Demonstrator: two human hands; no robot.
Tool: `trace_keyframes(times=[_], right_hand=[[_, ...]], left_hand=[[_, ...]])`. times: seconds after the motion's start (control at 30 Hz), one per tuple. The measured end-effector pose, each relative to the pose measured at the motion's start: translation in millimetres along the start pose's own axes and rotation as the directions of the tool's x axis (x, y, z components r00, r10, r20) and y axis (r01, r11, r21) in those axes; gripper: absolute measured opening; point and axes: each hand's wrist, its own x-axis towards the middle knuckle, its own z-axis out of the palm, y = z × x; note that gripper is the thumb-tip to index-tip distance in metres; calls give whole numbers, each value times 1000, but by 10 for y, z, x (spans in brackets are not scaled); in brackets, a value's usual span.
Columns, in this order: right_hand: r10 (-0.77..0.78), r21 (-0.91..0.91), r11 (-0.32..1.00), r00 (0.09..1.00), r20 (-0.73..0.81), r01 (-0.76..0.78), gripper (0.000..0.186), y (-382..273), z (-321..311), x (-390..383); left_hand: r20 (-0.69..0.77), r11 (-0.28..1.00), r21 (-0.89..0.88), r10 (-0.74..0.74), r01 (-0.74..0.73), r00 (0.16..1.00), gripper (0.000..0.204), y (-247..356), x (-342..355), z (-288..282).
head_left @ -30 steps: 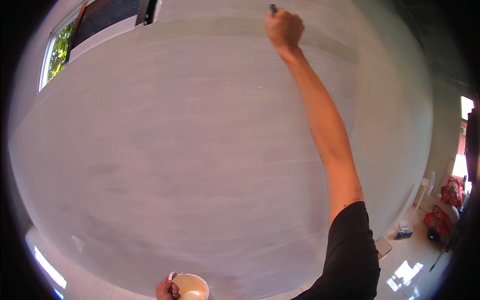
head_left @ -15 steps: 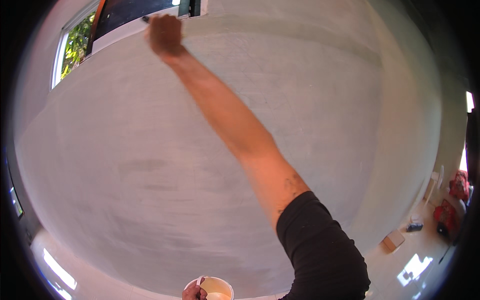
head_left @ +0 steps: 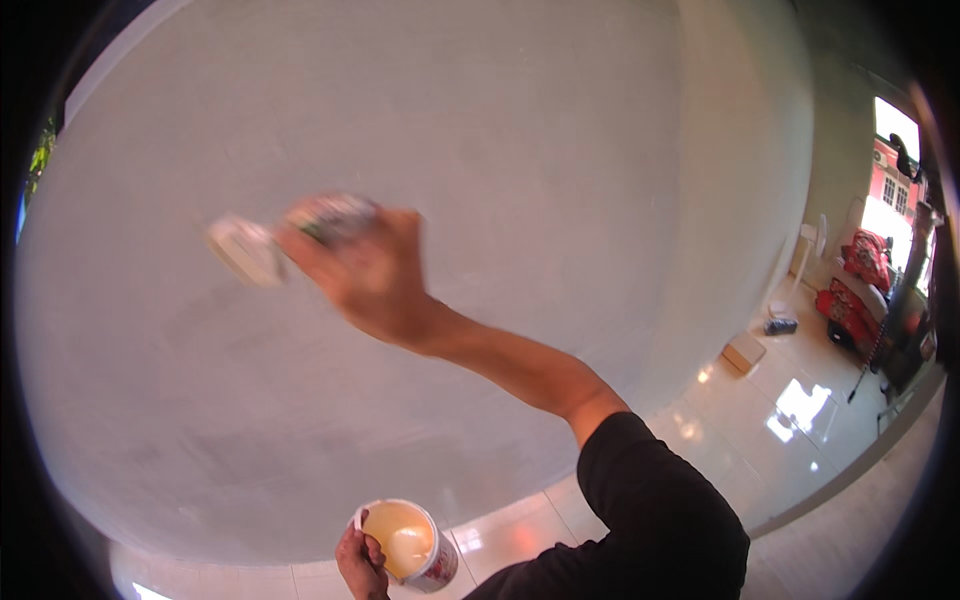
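Note:
My right hand [head_left: 368,268] is closed round the handle of a wide paintbrush [head_left: 246,250], its pale bristle end pointing left. Hand and brush are smeared by motion, and I cannot tell whether the bristles touch the grey wall [head_left: 520,180] before me. Low in the view, my left hand [head_left: 361,560] grips the left rim of a white paint bucket [head_left: 441,566]. Cream-yellow liquid shows inside the tilted bucket. Darker, patchy streaks mark the lower part of the wall.
A glossy tiled floor [head_left: 690,470] runs along the wall's foot. Off to the right sit a small cardboard box [head_left: 744,353], a dark small object [head_left: 781,327] and red patterned cloth items [head_left: 868,258]. Greenery [head_left: 40,160] shows through an opening at far left.
My right hand has come down from beside the window to mid-wall, and the brush head now shows. The view has tilted down and right, bringing the bucket and my left hand further into sight.

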Motion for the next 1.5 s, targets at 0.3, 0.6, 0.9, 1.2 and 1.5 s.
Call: trace_keyframes(times=[0.3, 0.6, 0.9, 1.2, 1.5], right_hand=[[851, 151, 519, 526, 4, -841, 14, -177, -927, -2222], [902, -11, 419, 415, 119, -908, 15, -409, -988, -2480], [868, -397, 456, 301, 394, -796, 16, -58, -1027, -2719], [796, -720, 551, 5, 606, -422, 29, 46, -676, -2881], [761, -738, 632, 10, 649, -238, 23, 68, -753, -3148]], left_hand=[[80, 959, -249, -120, 137, 990, 44, 443, -77, 25], [193, 949, -198, -208, 246, 959, 40, 595, -90, 203], [246, 933, -221, -227, 283, 942, 39, 520, -28, 666], [284, 939, -138, -266, 314, 921, 40, 629, -64, 760], [300, 916, -208, -274, 343, 914, 37, 608, -103, 889]])
